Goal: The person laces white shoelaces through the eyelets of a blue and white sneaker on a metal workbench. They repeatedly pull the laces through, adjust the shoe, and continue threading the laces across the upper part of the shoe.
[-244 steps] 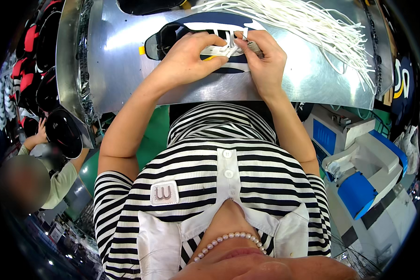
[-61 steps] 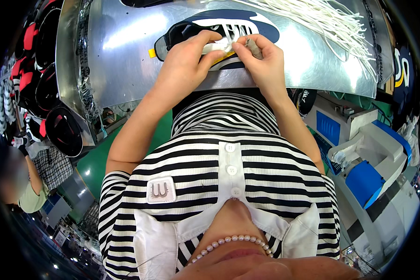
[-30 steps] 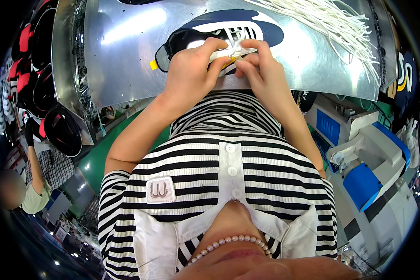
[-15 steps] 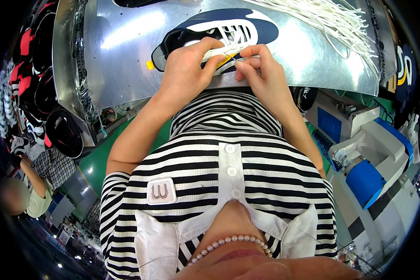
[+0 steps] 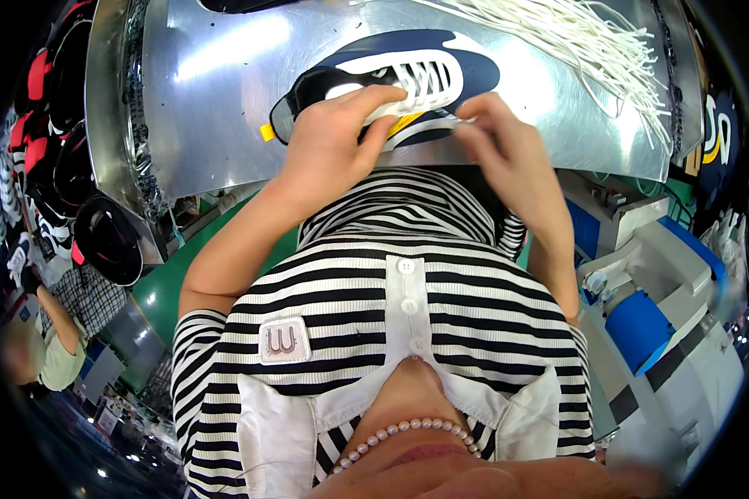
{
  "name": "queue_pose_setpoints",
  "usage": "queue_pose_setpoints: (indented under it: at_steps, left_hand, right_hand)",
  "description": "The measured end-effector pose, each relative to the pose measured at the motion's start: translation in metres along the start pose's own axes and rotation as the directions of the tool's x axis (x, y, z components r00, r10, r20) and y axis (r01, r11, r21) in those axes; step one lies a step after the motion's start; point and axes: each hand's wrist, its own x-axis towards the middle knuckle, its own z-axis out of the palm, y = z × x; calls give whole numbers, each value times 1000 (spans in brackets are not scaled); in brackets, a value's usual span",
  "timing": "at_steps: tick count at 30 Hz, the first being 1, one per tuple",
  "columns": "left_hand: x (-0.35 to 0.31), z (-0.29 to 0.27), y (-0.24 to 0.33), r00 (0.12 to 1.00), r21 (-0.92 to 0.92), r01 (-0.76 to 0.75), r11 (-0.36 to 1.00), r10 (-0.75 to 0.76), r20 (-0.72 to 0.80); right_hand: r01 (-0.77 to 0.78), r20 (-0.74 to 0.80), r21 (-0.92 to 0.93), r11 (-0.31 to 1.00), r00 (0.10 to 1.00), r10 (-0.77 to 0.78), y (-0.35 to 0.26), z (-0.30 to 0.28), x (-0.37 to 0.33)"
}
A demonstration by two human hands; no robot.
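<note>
One metal table (image 5: pixel 216 150), the worker's forearms (image 5: pixel 245 229) reaching over its near edge. White lace bundle (image 5: pixel 595 54): far right. Navy shoe (image 5: pixel 374 62): on table, toe right. Left hand (image 5: pixel 333 133): thumb and forefinger pinching its near lacing edge, partly covering it. Right hand (image 5: pixel 512 154): blurred, fingers half-curled beside shoe; grip cannot be told.

Harsh glare off the counter (image 5: pixel 208 125) here, left and right | right-hand fingers (image 5: pixel 488 108) blurred | edges bowed, rim black | near-left background (image 5: pixel 100 424) dim
</note>
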Motion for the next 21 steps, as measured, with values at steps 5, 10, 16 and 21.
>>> queue_pose_setpoints:
  at_steps: [5,10,16,21]
  left_hand:
    - [7,-14,7,938,-10,107,994,-97,331]
    - [9,-39,7,844,218,45,975,-153,513]
    - [-42,-34,-14,918,346,-321,881,379,-113]
    - [-113,10,-34,724,-556,187,810,-496,-479]
  right_hand:
    - [341,-420,-77,937,841,-341,29,18,61]
    - [294,-503,-247,923,776,-381,39,33,72]
    - [339,-543,213,916,821,-178,49,28,65]
    - [303,-516,315,899,850,-106,43,40,67]
